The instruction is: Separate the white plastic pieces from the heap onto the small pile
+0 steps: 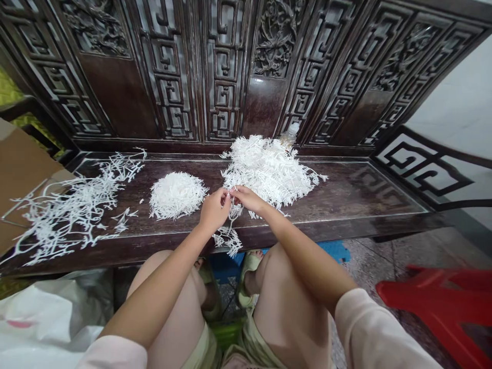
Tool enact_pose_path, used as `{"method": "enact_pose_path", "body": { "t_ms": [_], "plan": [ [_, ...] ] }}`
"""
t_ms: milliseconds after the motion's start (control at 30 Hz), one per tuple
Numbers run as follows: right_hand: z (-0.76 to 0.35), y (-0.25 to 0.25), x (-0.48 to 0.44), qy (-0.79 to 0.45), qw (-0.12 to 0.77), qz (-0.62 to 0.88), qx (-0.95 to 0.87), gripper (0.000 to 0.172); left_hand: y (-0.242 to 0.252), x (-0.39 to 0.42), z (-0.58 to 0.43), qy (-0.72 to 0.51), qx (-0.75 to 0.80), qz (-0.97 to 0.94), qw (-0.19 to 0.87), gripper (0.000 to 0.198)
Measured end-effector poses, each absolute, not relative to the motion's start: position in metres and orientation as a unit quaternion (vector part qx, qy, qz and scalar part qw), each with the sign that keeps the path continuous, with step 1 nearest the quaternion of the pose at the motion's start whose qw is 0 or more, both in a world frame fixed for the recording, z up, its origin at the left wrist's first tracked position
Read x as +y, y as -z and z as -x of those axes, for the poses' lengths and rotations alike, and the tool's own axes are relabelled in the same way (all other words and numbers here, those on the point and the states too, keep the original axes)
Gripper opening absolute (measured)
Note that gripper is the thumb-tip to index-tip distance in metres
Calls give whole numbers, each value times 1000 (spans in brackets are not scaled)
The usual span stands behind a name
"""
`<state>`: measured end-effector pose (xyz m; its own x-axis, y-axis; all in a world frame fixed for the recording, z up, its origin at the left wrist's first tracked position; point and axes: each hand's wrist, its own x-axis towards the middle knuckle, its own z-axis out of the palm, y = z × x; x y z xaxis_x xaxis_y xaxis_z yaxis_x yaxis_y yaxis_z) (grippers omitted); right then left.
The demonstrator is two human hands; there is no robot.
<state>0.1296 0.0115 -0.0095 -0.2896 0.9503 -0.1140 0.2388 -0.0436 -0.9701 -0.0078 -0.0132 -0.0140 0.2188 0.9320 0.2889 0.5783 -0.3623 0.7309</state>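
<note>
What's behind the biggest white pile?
A white-capped bottle, then the carved backrest. The pile hides the bottle's base; anything lower back there can't be seen.

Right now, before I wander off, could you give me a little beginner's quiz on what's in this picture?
1. True or false: the bottle is behind the largest white pile.
2. Where is the round white pile? A) on the floor; B) between the straggly white pile and the largest one; C) inside a box.
3. What hangs just below the left hand and right hand?

Key: 1. True. 2. B. 3. A white sprig.
</note>
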Motion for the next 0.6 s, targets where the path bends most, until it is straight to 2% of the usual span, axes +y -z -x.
{"method": "enact_pose_path", "body": {
  "t_ms": [300,433,600],
  "plan": [
    [-130,8,13,-480,366,488,-630,18,16,-15,3,-362,525,-718,279,17],
    [-131,8,12,-448,366,493,-650,19,17,-13,3,-373,521,-693,330,17],
    [-131,9,13,-458,364,481,-653,20,16,-12,4,-357,516,-691,359,26]
  ]
}}
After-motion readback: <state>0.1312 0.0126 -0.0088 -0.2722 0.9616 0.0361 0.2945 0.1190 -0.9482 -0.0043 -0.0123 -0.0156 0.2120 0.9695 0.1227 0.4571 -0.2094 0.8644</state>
